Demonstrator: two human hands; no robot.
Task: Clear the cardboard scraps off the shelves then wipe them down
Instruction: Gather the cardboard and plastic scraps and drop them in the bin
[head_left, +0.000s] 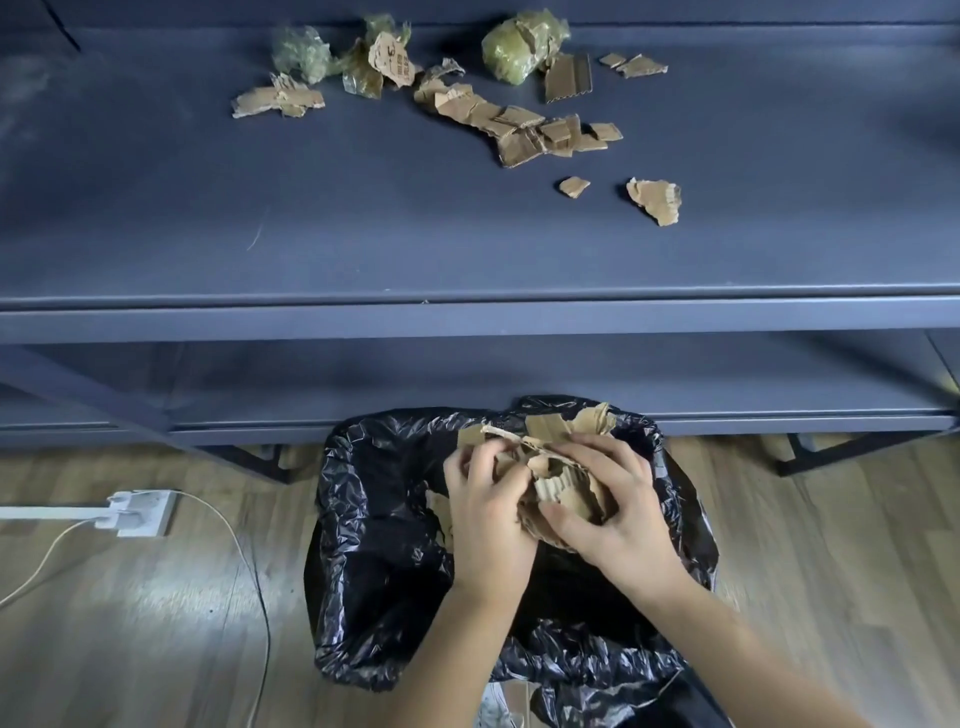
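The left hand (488, 514) and the right hand (613, 525) are together gripping a bundle of torn brown corrugated cardboard scraps (561, 491), fingers curled round it from either side, the right thumb pressing into its near face. The bundle is hanging directly over the open mouth of a bin lined with a glossy black plastic bag (353, 467), which is standing on the pale wooden floor (130, 623) just in front of the shelving.

More torn brown cardboard pieces (519, 124) are lying towards the back of the dark blue upper shelf (363, 208), mixed with crumpled wads of greenish clear plastic (524, 47) (tape or film, hard to tell). Two small scraps (657, 200) are sitting apart, nearer the front. The shelf's left side and whole front strip are lying bare up to its front lip. The lower blue shelf (519, 379) is showing beneath, its front edge touching the bag's far rim. To the left, a white power strip (140, 512) and white cable (52, 556) are lying on the floor, well apart from the bin.
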